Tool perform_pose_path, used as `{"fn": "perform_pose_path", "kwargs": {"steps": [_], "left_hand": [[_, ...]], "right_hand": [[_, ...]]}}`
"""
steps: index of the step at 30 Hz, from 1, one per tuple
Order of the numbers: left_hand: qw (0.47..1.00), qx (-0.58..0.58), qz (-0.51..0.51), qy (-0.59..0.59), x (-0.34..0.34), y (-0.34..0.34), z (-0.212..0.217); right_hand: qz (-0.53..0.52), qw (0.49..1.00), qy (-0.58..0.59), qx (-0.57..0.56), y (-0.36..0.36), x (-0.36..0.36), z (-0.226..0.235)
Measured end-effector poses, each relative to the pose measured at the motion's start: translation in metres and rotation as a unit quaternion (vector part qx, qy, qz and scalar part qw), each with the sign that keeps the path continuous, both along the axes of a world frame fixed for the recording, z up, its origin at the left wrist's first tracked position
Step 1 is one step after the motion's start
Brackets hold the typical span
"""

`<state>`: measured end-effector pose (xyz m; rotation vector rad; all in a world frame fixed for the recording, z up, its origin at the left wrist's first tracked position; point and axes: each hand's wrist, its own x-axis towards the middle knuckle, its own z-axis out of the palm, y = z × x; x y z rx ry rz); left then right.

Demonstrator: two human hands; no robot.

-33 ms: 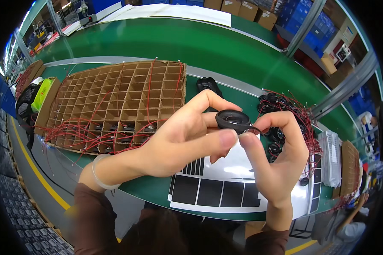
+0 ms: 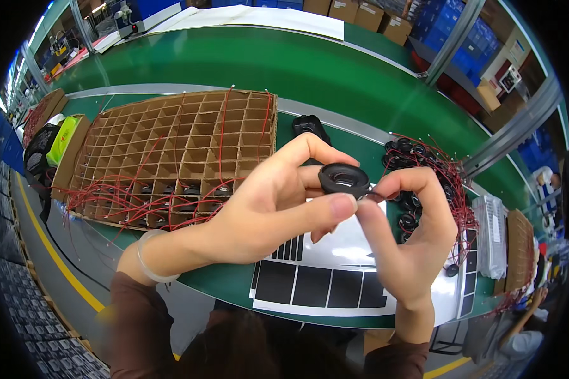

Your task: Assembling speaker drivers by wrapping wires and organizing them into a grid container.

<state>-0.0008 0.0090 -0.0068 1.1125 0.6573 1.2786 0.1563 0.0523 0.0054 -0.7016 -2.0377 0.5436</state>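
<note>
Between the thumb and fingers of my left hand (image 2: 265, 211) is a small round black speaker (image 2: 344, 179), tilted so its open dish faces up. My right hand (image 2: 417, 230) pinches a thin black strip (image 2: 373, 191) close to the speaker's right edge. The fingertips of both hands nearly meet there. Under my hands lie white sheets (image 2: 310, 307) with black rectangular pieces on them. Behind my right hand is a pile of small black speakers (image 2: 406, 151) with red wires, partly hidden by the fingers.
To the left stands a cardboard divider box (image 2: 189, 136), its near cells holding speakers with tangled red wires. A black object (image 2: 310, 128) sits beyond my hands on the green table. A green conveyor belt (image 2: 246, 60) runs behind. Clear plastic trays (image 2: 489, 237) lie at right.
The speaker has tipped slightly and shifted a little left. The strip between it and my right fingertips shows less broadly. My left thumb has moved slightly.
</note>
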Motion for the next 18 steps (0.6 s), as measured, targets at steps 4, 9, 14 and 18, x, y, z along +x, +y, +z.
{"fn": "perform_pose_path", "kwargs": {"steps": [4,9,14,18], "left_hand": [[1.000,-0.008,0.027,-0.008,0.000,-0.002,0.006],[0.998,-0.003,0.043,-0.047,0.001,0.000,0.007],[0.993,0.050,0.101,-0.021,-0.001,0.002,0.000],[0.992,0.061,0.105,-0.020,-0.001,0.003,0.002]], "right_hand": [[-0.003,0.996,0.042,0.080,0.002,-0.005,-0.001],[-0.016,0.992,0.109,0.062,0.000,-0.001,0.001],[0.044,0.993,-0.031,0.106,-0.005,0.002,0.003],[0.013,0.995,-0.042,0.089,-0.009,0.002,0.002]]}}
